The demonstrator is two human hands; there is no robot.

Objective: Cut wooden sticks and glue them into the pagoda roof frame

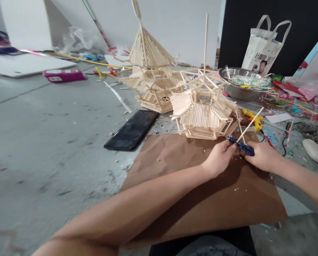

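Observation:
Low over the brown paper, my right hand [261,156] grips one end of small blue pliers [245,147]. My left hand [220,156] is closed at the other end, with thumb and fingers pinched around the base of a thin wooden stick [251,124] that slants up to the right across the tool. The pliers' jaws are partly hidden by my fingers. A second thin stick [239,124] leans just behind. Just beyond my left hand sits a small six-sided wooden-stick pavilion [204,115] with slatted roof panels and an upright rod.
A taller stick pavilion [150,53] stands behind it. Brown paper [169,170] lies beneath my hands, a black phone [132,129] to its left. Rightward are a yellow glue gun [256,122], a metal bowl [236,90] of wrapped items, a white bag [262,49] and scattered clutter.

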